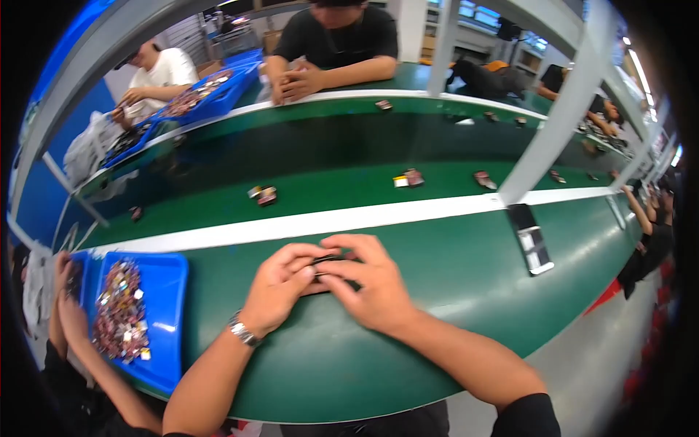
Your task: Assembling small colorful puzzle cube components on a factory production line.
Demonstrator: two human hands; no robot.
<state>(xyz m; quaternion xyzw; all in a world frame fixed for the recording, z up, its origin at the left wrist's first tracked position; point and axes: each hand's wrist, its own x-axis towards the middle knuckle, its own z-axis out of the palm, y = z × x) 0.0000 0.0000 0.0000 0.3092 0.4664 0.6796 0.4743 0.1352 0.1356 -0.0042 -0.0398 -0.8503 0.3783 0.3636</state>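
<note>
Over the green worktable (306, 379), both my hands meet around a small dark part (329, 258). My left hand (275, 285) has its thumb and fingers closed on the part's left side. From the right, my right hand (370, 285) grips the same part with thumb and fingertips. Most of the piece is covered by my fingers, so its exact kind cannot be made out. A metal-banded watch (244, 330) is on my left wrist.
A blue tray (169, 320) at the left holds a heap of small reddish-brown and silvery parts (120, 313). Beyond a white rail (284, 227), small assemblies (266, 195) lie spaced along a green belt. A black-and-white flat device (531, 240) rests at right. Co-workers sit opposite and alongside.
</note>
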